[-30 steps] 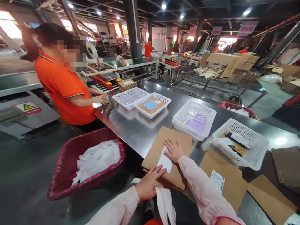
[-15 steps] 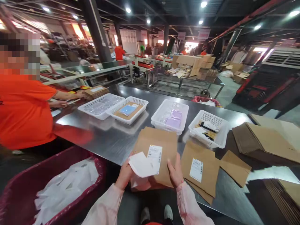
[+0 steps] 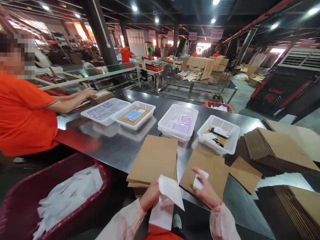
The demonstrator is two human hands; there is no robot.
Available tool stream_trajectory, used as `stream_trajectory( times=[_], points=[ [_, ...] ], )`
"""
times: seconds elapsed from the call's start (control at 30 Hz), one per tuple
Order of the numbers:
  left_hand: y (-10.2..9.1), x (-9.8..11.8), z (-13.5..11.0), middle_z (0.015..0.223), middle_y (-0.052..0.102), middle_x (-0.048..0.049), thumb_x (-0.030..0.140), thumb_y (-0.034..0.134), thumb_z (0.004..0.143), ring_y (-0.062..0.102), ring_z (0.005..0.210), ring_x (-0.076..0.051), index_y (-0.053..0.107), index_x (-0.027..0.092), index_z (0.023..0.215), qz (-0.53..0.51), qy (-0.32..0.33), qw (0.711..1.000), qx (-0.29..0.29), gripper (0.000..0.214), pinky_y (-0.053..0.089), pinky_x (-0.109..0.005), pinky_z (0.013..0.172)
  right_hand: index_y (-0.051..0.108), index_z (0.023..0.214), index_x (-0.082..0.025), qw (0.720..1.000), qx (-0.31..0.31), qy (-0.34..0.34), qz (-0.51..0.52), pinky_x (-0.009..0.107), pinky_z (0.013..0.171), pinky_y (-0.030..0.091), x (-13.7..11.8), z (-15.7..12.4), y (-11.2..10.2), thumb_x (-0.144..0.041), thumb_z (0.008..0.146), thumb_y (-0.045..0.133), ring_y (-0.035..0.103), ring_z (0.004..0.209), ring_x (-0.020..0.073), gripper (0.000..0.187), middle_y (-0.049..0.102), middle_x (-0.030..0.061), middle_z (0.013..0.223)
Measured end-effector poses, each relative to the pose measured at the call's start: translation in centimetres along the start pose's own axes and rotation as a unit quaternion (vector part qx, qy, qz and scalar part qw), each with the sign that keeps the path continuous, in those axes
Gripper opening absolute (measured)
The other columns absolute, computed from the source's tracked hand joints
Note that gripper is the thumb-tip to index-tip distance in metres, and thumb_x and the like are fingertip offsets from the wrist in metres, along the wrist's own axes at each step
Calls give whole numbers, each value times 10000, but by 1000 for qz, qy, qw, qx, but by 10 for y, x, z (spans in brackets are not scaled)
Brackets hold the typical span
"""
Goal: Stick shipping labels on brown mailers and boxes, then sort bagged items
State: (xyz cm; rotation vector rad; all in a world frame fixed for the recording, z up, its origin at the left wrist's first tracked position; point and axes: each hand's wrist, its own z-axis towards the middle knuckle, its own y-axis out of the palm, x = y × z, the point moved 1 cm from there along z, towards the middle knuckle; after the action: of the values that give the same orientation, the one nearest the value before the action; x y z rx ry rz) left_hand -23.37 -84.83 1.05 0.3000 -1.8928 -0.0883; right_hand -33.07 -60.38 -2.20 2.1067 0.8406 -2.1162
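Observation:
My left hand (image 3: 150, 196) is closed on a strip of white label paper (image 3: 171, 191), which hangs folded below it over the table's near edge. Just beyond that hand lies a stack of plain brown cardboard mailers (image 3: 155, 156). To the right, my right hand (image 3: 208, 193) is open, fingers stretched over another brown mailer (image 3: 212, 166). That mailer bears a white printed label (image 3: 200, 179), partly covered by my fingers. Whether my right hand presses on the cardboard I cannot tell.
White baskets stand along the steel table (image 3: 110, 143), one with purple packets (image 3: 183, 123), another with mixed small items (image 3: 220, 135). Cardboard stacks (image 3: 282, 146) lie at right. A dark red bin (image 3: 75, 220) of white paper is at lower left. A co-worker in orange (image 3: 27, 113) works at left.
The labelled mailer has left the space between my hands, and the left stack now shows a plain top. My right hand moved right over a labelled mailer. My left hand keeps the label paper.

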Motion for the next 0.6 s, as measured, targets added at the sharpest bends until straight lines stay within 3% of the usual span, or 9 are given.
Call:
stream_trajectory(
  times=[0.03, 0.1, 0.17, 0.23, 0.27, 0.33, 0.4, 0.5, 0.6],
  points=[
    [3, -5, -1, 676, 688, -53, 437, 728, 581, 602, 707, -224, 655, 154, 652, -12, -15, 1000, 4, 300, 470, -328, 717, 426, 1433, -188, 993, -98, -64, 16, 531, 1115, 292, -17, -3, 20, -619, 400, 818, 363, 1366, 373, 1186, 418, 179, 1469],
    [6, -13, -5, 612, 650, -30, 439, 691, 604, 571, 619, -190, 627, 157, 625, -20, -43, 999, 17, 290, 443, -306, 644, 359, 1471, -194, 972, -180, -152, 23, 528, 1133, 254, -47, -10, 49, -568, 330, 880, 310, 1394, 372, 1309, 355, 181, 1507],
    [3, -16, -10, 570, 620, -20, 453, 637, 657, 557, 573, -184, 613, 165, 610, 19, -67, 997, 23, 293, 419, -301, 597, 510, 1374, -198, 974, -154, -167, 23, 515, 1107, 313, -66, -14, 65, -564, 505, 841, 422, 1326, 348, 1000, 483, 176, 1413],
    [-5, -12, -18, 600, 643, -38, 440, 633, 676, 601, 631, -227, 641, 170, 618, 123, -69, 990, 18, 276, 438, -330, 637, 684, 1145, -206, 988, -87, -114, 57, 459, 991, 457, -72, -14, 73, -564, 734, 689, 602, 1116, 295, 545, 670, 133, 1162],
    [-10, -8, -22, 674, 681, -58, 424, 695, 629, 632, 731, -271, 673, 172, 654, 184, -57, 981, 18, 254, 455, -357, 703, 725, 1025, -205, 992, -65, -80, 79, 426, 897, 516, -72, -13, 75, -560, 791, 626, 654, 981, 273, 436, 718, 107, 1022],
    [-17, 6, -29, 923, 727, -102, 342, 846, 435, 611, 994, -356, 726, 178, 813, 266, -11, 963, 36, 428, 442, -402, 870, 745, 873, -194, 992, -62, -21, 109, 368, 699, 557, -70, -11, 80, -578, 788, 613, 672, 759, 246, 415, 736, 70, 820],
    [-19, 19, -31, 1111, 695, -123, 323, 889, 372, 560, 1122, -362, 708, 183, 1009, 232, 35, 971, 40, 677, 419, -403, 946, 750, 821, -184, 987, -109, 6, 119, 327, 602, 538, -72, -9, 84, -567, 737, 670, 652, 663, 222, 400, 732, 52, 756],
    [-11, 28, -26, 913, 719, -99, 469, 772, 606, 643, 886, -264, 698, 146, 894, 85, 45, 995, 18, 439, 476, -347, 801, 756, 846, -176, 980, -144, 18, 136, 305, 606, 523, -82, -4, 86, -507, 657, 751, 648, 667, 210, 381, 741, 47, 787],
    [-1, 18, -16, 617, 622, -12, 534, 755, 600, 563, 602, -157, 594, 155, 641, 23, 34, 996, 74, 413, 438, -277, 615, 758, 809, -156, 990, -96, 18, 103, 294, 575, 492, -89, 4, 81, -481, 624, 763, 621, 621, 199, 374, 722, 47, 705]
  ],
)
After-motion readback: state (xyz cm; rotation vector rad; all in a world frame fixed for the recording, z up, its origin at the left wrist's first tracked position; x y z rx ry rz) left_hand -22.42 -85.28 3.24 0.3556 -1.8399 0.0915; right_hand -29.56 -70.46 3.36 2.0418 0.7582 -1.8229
